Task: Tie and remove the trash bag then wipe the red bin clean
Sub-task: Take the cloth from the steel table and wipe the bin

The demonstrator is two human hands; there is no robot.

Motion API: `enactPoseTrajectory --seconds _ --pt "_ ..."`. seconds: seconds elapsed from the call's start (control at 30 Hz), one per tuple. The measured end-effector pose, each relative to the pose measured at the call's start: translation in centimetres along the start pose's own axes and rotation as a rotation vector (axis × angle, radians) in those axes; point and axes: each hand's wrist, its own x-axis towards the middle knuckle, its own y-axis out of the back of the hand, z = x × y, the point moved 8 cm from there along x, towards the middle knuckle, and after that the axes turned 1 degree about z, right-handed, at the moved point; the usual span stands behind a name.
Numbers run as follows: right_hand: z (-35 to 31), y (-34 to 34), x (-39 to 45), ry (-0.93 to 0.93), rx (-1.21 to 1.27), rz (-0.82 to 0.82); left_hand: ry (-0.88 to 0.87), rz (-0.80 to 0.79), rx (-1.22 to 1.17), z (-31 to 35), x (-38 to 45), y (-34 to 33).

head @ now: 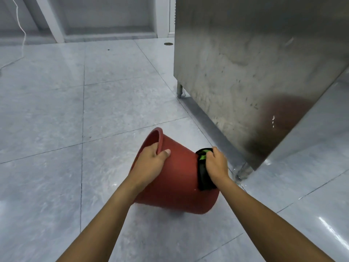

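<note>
The red bin (177, 184) is tipped on its side above the floor, its mouth turned to the far left and its base toward the right. My left hand (151, 161) grips its rim, fingers inside and thumb outside. My right hand (217, 165) presses a black and green cloth (203, 173) against the bin's outer wall close to the base. No trash bag is in view.
A stainless steel cabinet (255, 72) on short legs stands close on the right, its lower corner leg (243, 172) just beyond the bin. Grey floor tiles (56, 120) spread to the left. A white cord (22, 38) trails at the far left.
</note>
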Motion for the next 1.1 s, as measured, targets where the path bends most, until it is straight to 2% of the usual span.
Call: enactPoseTrajectory --seconds 0.13,0.23,0.33,0.43,0.53,0.67,0.83,1.1 --pt "3.6 1.4 -0.5 -0.331 0.353 0.11 -0.276 -0.118 0.309 4.1 -1.2 -2.7" --pt "3.2 1.8 -0.6 -0.468 0.601 0.145 -0.365 -0.145 0.477 5.1 -1.0 -4.0" --pt "1.7 1.6 -0.2 -0.549 0.76 0.091 -0.495 -0.187 0.765 5.1 -1.7 -6.5" --pt "-0.2 1.9 0.1 -0.512 0.802 0.072 -0.582 -0.183 0.888 4.8 -2.7 -8.5" --pt "-1.1 3.0 0.4 -0.455 0.885 0.084 -0.59 -0.179 0.945 4.6 -3.1 -9.3" --pt "-0.8 4.6 0.7 -0.432 0.932 0.114 -0.652 -0.252 1.015 4.3 -4.4 -10.4" --pt "-0.3 6.5 1.1 -0.427 0.935 0.182 -0.738 -0.258 1.109 3.0 -5.3 -10.6" --pt "-0.8 8.1 1.9 -0.435 1.03 0.247 -0.77 -0.233 1.123 1.3 -4.6 -9.8"
